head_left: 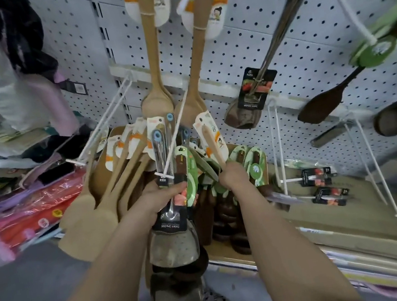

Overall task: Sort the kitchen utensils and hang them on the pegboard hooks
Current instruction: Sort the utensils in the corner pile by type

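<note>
The left hand (pixel 165 194) grips tightly a bundle of packed utensils (pixel 127 166), with a metal skimmer (pixel 173 245) on a black card in front and pale wooden spatulas (pixel 96 200) fanning out on its left side. The right hand (pixel 232 175) is closed around the handle of one wooden spoon (pixel 213 145) that stands up just beside the bundle. A long white hook (pixel 176 133) reaches down to the left hand, and behind it two hanging spoons (pixel 155 79) are on the pegboard (pixel 288 19).
</note>
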Tool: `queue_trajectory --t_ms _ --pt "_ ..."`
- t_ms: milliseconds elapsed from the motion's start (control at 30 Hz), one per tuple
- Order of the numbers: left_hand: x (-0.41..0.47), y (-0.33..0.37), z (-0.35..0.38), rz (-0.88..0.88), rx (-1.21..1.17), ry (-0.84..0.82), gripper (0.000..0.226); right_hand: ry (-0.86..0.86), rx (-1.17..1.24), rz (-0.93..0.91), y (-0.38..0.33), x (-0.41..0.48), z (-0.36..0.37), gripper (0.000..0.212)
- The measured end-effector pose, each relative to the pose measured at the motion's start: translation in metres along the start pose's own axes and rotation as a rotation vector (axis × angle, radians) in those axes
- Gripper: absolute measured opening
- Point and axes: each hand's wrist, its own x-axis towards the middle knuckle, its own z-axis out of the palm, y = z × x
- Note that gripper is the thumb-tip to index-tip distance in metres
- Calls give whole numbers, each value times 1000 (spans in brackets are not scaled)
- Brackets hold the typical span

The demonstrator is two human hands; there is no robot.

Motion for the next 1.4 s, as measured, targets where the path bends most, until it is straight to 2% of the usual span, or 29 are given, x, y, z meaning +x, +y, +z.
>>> queue_trajectory --t_ms 133,333,600,667,733,767,833,1000,1067,1167,1233,1267,1400 --pt "-4 0 12 18 -7 29 22 31 -13 -26 1 -1 0 30" --pt "-4 -1 13 13 -25 40 31 132 -16 -39 5 -7 -1 27" --pt "-12 1 -12 -1 -2 49 23 11 -19 -78 -6 -18 22 28" --pt "-15 1 -25 -12 14 47 33 -34 9 -64 -8 -22 29 28" --pt "-14 0 -41 -21 43 36 51 -112 67 -34 -14 -30 34 34" --pt "-13 0 -47 -25 47 31 52 -153 119 -13 -18 -33 35 39" --pt "-16 0 -60 -13 42 24 43 -212 278 46 -27 -39 37 42" --pt "-28 0 -90 5 37 37 23 -277 615 131 -44 -50 45 19" --pt "-32 -1 -106 15 25 44 22 -324 728 129 -50 -54 47 18" --pt "-37 -4 -132 41 45 31 27 -396 753 107 -66 -60 49 22" --pt "-39 -9 -153 49 84 30 40 -424 735 109 -79 -65 54 15" --pt "-38 -12 -161 38 101 31 45 -431 744 117 -84 -67 56 18" --pt "-48 -16 -185 16 47 12 37 -398 885 163 -117 -75 71 11"
